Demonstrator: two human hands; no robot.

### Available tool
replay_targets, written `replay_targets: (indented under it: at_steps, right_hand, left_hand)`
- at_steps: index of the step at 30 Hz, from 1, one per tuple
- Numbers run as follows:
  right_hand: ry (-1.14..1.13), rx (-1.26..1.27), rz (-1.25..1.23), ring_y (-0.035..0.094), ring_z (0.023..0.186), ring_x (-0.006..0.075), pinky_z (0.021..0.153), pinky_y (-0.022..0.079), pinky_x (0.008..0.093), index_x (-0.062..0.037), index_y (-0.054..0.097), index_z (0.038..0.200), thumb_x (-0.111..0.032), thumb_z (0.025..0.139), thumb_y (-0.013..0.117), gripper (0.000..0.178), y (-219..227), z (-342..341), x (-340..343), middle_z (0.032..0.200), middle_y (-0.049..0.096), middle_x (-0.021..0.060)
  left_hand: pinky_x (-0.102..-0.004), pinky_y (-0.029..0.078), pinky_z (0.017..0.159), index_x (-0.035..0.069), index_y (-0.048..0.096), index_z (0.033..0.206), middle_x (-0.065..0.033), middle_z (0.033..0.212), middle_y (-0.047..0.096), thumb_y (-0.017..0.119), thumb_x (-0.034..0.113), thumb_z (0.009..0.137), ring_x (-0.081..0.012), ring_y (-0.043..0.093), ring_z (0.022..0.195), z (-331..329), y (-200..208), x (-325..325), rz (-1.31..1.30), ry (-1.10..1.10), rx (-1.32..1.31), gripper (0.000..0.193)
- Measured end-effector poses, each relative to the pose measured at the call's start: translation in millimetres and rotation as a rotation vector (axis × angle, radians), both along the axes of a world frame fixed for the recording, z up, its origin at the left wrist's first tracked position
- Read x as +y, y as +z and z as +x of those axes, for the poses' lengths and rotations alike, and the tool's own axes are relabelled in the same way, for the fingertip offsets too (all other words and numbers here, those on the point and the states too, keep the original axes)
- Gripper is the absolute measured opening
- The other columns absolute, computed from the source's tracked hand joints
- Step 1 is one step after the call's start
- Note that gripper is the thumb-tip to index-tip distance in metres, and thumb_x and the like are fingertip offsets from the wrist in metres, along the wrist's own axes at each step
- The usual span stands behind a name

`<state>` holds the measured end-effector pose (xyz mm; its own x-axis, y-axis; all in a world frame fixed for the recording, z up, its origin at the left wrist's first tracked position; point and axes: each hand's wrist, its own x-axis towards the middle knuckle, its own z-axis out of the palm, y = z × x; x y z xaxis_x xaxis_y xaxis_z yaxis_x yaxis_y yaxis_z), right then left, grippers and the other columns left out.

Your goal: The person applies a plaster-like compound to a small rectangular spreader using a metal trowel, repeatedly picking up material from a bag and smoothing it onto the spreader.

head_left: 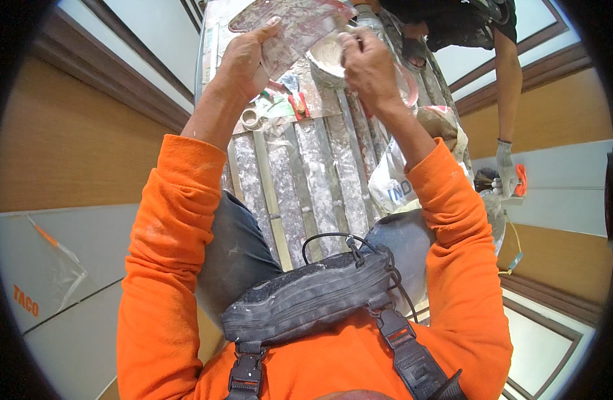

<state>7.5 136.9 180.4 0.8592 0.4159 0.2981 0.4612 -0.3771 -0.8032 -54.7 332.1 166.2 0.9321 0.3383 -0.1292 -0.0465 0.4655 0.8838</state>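
Note:
Up at the far end of the platform, my left hand (248, 61) grips a flat, plaster-smeared board (293, 33) by its near left edge, thumb on top. My right hand (371, 70) is closed beside the board's right end; what its fingers hold is hidden. Between the two hands, just under the board, sits a bucket (328, 59) with whitish compound in it. Nearer to me lie a roll of tape (250, 119) and a red-handled tool (298, 105) on a stained sheet.
I sit on a slatted platform (313, 167) spattered with white. A white printed sack (393, 177) stands by my right knee. At the upper right a person in dark clothes (466, 23) reaches down, a gloved hand (505, 167) beside an orange-red object (521, 180). Wall panels flank both sides.

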Motion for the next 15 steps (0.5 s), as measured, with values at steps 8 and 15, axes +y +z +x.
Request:
replay_targets:
  at_steps: [8, 15]
  right_hand:
    - [0.061, -0.112, -0.008, 0.066, 0.076, 0.0369, 0.070, 0.050, 0.0420, 0.0010, 0.065, 0.099, -0.028, 0.095, 0.055, 0.031, -0.7, -10.9, 5.4, 0.082, 0.067, 0.0233]
    - [0.189, -0.008, -0.075, 0.055, 0.063, 0.0176, 0.061, 0.046, 0.0331, -0.0016, 0.064, 0.099, -0.031, 0.098, 0.055, 0.031, -7.3, -31.8, 8.8, 0.069, 0.059, 0.0075]
  left_hand:
    - [-0.0342, 0.060, 0.083, -0.004, 0.057, 0.115, -0.0126, 0.105, 0.067, 0.055, 0.015, 0.099, -0.0215, 0.069, 0.092, -3.1, 6.4, -1.3, -0.075, 0.054, -0.043, 0.024]
    - [-0.0613, 0.043, 0.101, 0.000, 0.060, 0.118, -0.0158, 0.115, 0.065, 0.060, 0.022, 0.096, -0.0284, 0.065, 0.107, -7.0, 13.0, -3.6, -0.074, 0.081, 0.032, 0.031]
